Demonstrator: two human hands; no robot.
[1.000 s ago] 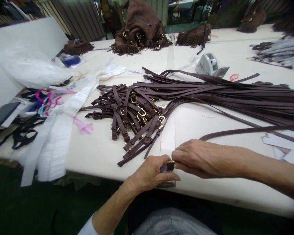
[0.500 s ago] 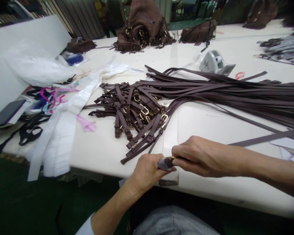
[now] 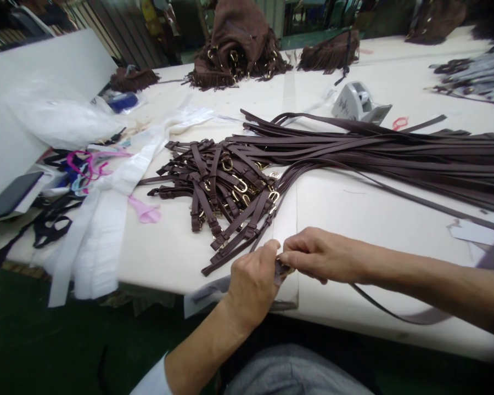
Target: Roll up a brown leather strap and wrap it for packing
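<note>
White tabletop (image 3: 164, 241) behind — one brown strap (image 3: 430, 316) curves slackly.

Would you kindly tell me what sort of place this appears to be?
Probably a workshop making bags or similar goods: many dark brown straps lie on a large white worktable, and a big fringed brown item, apparently a bag, sits farther back.

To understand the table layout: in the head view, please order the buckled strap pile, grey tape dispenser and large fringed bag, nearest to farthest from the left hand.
1. Buckled strap pile, ahead-left of the left hand.
2. Grey tape dispenser, ahead-right, beyond the long straps.
3. Large fringed bag, far back.
</note>
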